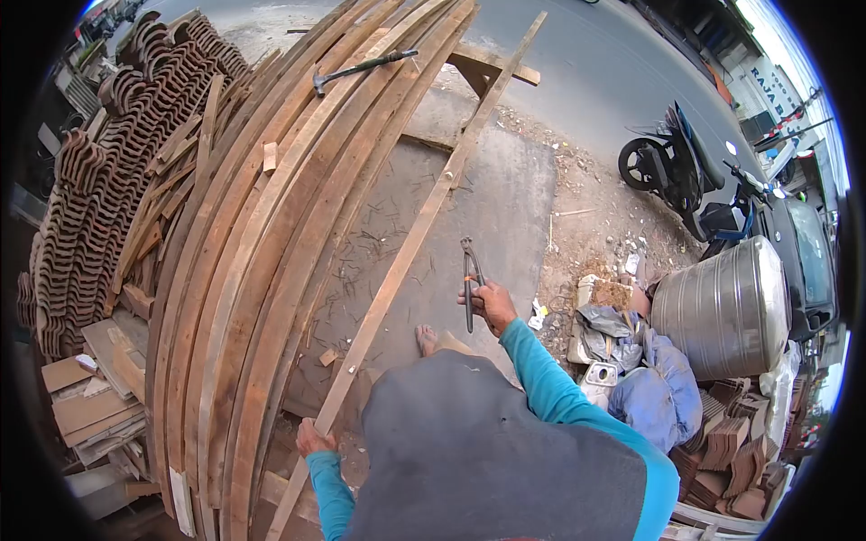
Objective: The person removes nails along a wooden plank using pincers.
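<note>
- Many dark nails (365, 261) lie loose on the ground beside the long wooden strip (388, 298), so a fair share of nails appears to be out of wood.
- The strip seems to be the 1 piece being worked on. Small pale marks show on its face, but whether they are nails or holes is too small to tell.
- The long boards (298, 198) lie side by side on the person's left; whether they are finished or waiting, I cannot tell.
- The strip runs from below the left hand up and away to the right, its far part over a wooden crosspiece (519, 72).
- The left hand (314, 438) is closed around the near part of the strip.
- The right hand (492, 304) is closed on the handles of 1 pair of pincers (468, 279), head pointing away, apart from the strip.
- 1 hammer (365, 68) and 1 small wood block (270, 156) rest on the boards.
- The working ground is a flat grey sheet (519, 180), with gritty soil (582, 180) beyond its right edge.
- Stacked roof tiles (99, 198) stand at the far left; on the right are 1 metal tank (722, 311), 1 blue bag (657, 388) and 1 motorbike (677, 171), near a road (559, 63).
</note>
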Demonstrator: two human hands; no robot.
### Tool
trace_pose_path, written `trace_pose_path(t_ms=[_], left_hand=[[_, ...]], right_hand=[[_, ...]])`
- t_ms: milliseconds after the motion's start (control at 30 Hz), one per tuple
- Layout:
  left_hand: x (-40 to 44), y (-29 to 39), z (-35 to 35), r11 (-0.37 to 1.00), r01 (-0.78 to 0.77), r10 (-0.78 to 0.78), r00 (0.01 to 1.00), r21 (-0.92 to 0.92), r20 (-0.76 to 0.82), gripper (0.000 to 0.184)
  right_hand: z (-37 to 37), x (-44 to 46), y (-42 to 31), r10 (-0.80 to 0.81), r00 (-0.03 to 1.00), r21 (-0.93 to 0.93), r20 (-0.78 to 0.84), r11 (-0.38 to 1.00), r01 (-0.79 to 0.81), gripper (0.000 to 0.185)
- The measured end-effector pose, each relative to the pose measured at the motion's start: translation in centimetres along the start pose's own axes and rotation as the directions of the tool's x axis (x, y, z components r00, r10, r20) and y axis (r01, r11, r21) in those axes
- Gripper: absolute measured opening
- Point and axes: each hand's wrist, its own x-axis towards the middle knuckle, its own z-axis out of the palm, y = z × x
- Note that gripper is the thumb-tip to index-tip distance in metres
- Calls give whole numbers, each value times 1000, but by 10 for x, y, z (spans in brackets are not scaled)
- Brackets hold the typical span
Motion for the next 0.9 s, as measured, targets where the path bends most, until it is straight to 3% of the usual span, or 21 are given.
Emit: trace_pose_path(t_ms=[167, 233, 367, 467, 533, 633, 667, 700, 767, 800, 833, 900], left_hand=[[-4, 8, 11, 988, 120, -113, 991, 93, -73, 57], [-10, -2, 25, 990, 16, 16, 975, 143, -223, 65], [-17, 3, 36, 994, 29, -1, 967, 108, -255, 65], [-22, 15, 44, 980, 124, -74, 954, 156, -292, 65], [-25, 10, 52, 977, 53, 38, 910, 207, -414, 64], [-25, 22, 50, 979, 53, 44, 886, 195, -462, 61], [-24, 27, 47, 979, 67, 30, 886, 191, -463, 61], [-24, 31, 43, 980, 87, -2, 904, 179, -428, 60], [-25, 32, 41, 979, 113, -39, 919, 168, -393, 60], [-24, 30, 41, 977, 120, -43, 921, 178, -387, 60], [-23, 28, 42, 974, 125, -45, 923, 188, -381, 61], [-22, 18, 49, 971, 142, -63, 926, 190, -371, 61]], right_hand=[[-22, 33, -51, 56, 998, -98, 39, 994, -52, 57], [-34, 47, -66, 53, 993, -195, 105, 980, -32, 62], [-49, 69, -102, 91, 984, -314, 152, 948, -39, 58], [-52, 83, -131, 125, 980, -343, 151, 937, -67, 59], [-54, 93, -146, 153, 975, -379, 159, 922, -83, 58], [-63, 115, -159, 181, 968, -411, 176, 907, -95, 56], [-63, 120, -161, 104, 983, -632, 148, 775, 13, 53], [-65, 129, -164, 112, 981, -638, 158, 770, 15, 53], [-68, 141, -169, 75, 959, -901, 273, 370, 228, 50], [-69, 139, -167, 73, 956, -845, 283, 491, 213, 43], [-68, 137, -164, 76, 956, -846, 284, 489, 213, 43], [-60, 126, -158, 274, 948, -540, 163, 829, -146, 36]])
